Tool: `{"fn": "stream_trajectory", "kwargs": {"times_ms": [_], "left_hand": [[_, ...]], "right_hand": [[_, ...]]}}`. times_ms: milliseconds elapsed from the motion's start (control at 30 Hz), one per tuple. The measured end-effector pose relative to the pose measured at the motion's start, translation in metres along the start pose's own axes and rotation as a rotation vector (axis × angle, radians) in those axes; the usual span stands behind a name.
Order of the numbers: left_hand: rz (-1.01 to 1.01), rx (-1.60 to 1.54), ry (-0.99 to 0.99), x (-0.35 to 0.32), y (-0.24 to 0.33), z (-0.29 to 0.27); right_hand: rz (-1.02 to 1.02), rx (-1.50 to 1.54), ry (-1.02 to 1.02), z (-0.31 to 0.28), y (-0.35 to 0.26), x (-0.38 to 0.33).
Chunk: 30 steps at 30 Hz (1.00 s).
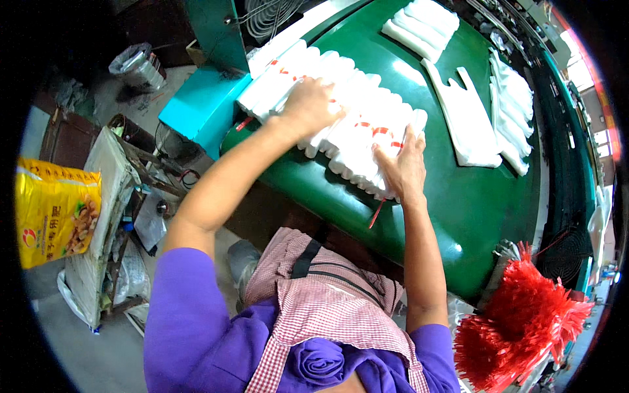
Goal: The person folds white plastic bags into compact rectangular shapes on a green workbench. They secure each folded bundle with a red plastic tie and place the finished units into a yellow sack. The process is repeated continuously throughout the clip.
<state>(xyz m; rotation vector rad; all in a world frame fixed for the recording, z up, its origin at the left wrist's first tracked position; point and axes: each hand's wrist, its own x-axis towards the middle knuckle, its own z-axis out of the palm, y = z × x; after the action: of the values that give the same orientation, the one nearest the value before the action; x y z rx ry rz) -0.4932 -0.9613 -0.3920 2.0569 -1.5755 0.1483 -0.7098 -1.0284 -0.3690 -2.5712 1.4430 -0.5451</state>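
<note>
A long row of folded white plastic bag bundles (357,108), tied with red strings, lies on the green table (458,203). My left hand (311,105) rests palm down on the left part of the row. My right hand (401,164) presses flat against the row's right end, fingers spread. A loose red string (377,213) hangs from under the right hand over the green surface.
A flat stack of white handled bags (466,121) and more folded bags (422,26) lie farther back on the table. A thick bunch of red ties (521,324) sits at the lower right. A yellow sack (56,209) rests on a cluttered stand at the left.
</note>
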Motion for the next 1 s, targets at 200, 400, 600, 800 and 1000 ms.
{"fn": "stream_trajectory", "kwargs": {"times_ms": [200,400,600,800,1000], "left_hand": [[-0.237,0.245,-0.01,0.019,-0.073,-0.016],[-0.348,0.131,-0.124,0.046,-0.059,-0.001],[-0.176,0.157,0.017,0.029,-0.058,0.005],[-0.211,-0.202,-0.132,-0.007,-0.014,-0.01],[-0.442,-0.427,-0.624,-0.03,-0.028,-0.033]], "right_hand": [[-0.031,0.019,0.007,0.015,-0.006,0.015],[-0.127,0.141,-0.038,0.018,-0.002,0.027],[-0.212,0.263,-0.113,0.014,-0.003,0.037],[0.008,0.338,-0.141,-0.022,0.035,0.016],[0.369,0.25,-0.333,-0.075,0.06,-0.022]]}}
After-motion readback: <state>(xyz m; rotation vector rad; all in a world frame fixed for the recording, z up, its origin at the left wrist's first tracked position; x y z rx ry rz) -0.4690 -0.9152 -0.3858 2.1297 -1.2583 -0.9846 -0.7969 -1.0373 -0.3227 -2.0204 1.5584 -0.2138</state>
